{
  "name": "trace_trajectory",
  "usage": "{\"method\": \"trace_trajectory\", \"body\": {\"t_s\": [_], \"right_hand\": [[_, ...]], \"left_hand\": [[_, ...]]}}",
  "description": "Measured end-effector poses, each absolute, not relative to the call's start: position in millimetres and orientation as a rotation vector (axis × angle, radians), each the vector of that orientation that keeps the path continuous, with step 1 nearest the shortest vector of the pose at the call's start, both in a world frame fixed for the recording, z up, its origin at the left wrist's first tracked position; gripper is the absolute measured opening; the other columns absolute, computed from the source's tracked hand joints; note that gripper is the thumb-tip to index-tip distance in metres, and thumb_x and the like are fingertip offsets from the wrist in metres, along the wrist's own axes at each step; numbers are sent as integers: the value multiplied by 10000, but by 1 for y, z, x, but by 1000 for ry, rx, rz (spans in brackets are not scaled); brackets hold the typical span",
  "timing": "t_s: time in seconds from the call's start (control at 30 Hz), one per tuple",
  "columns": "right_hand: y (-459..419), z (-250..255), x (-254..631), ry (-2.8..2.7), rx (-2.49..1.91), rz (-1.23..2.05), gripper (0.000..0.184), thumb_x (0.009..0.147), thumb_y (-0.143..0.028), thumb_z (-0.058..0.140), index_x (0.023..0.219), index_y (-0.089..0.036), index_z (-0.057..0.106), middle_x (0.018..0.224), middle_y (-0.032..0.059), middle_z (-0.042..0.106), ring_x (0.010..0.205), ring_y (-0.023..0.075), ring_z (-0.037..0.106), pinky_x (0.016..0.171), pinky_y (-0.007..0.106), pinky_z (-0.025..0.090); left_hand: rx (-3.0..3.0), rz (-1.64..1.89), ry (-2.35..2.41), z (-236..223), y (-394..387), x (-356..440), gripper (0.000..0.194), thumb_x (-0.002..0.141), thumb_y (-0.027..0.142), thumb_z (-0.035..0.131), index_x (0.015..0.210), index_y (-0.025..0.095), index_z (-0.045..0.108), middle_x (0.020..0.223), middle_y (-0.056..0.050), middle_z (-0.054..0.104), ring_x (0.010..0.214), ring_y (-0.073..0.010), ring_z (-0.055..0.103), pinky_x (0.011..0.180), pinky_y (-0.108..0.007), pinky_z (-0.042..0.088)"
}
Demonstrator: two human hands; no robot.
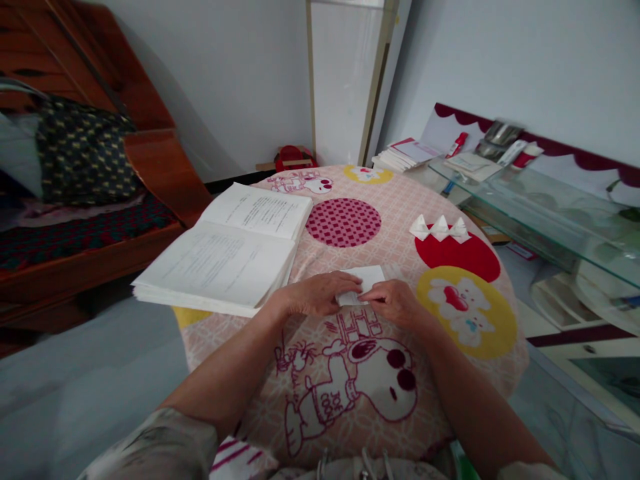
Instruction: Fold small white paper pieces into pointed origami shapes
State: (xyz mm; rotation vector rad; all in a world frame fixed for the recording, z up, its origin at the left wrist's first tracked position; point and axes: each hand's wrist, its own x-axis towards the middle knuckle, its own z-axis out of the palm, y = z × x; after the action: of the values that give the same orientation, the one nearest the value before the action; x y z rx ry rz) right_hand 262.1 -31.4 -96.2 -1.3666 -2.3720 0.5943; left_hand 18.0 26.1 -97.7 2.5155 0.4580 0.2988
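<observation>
A small white sheet of paper [369, 274] lies on the patterned tablecloth [397, 200], its near edge turned up or folded. My left hand [323, 293] rests on its left side, fingers pressed down on the paper. At the near right part, my right hand [393, 301] has its fingertips closed on the folded edge. To the left sits a thick open book [225, 260], its pages printed with text. Folded white paper pieces [440, 229] stand in a row on the red patch at the right.
A glass shelf [545, 207] borders the table's right side, holding papers and small items. A stack of booklets [407, 155] is behind it. At the left stands a wooden bench [165, 167] with a dark patterned bag [83, 150]. A red object [295, 158] lies by the wall.
</observation>
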Motion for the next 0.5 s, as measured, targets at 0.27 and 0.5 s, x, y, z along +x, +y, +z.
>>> {"method": "trace_trajectory", "body": {"t_s": [0.27,0.5], "right_hand": [[-31,-96,266,-2359,-1340,687,325,798,-107,590,936,-251,847,791,39,780,675,162,656,645,263,418],[-30,-97,268,-2332,-1321,718,329,797,-107,585,934,-251,847,777,33,769,676,161,648,645,262,422]], "left_hand": [[2425,418,393,-105,34,15,547,749,2,618,1233,256,650,1404,-72,625,1317,-228,572,1092,-423,473],[2448,540,315,-107,36,15,417,869,47,541,1236,220,638,1338,-109,659,1276,-220,599,1060,-429,499]]}}
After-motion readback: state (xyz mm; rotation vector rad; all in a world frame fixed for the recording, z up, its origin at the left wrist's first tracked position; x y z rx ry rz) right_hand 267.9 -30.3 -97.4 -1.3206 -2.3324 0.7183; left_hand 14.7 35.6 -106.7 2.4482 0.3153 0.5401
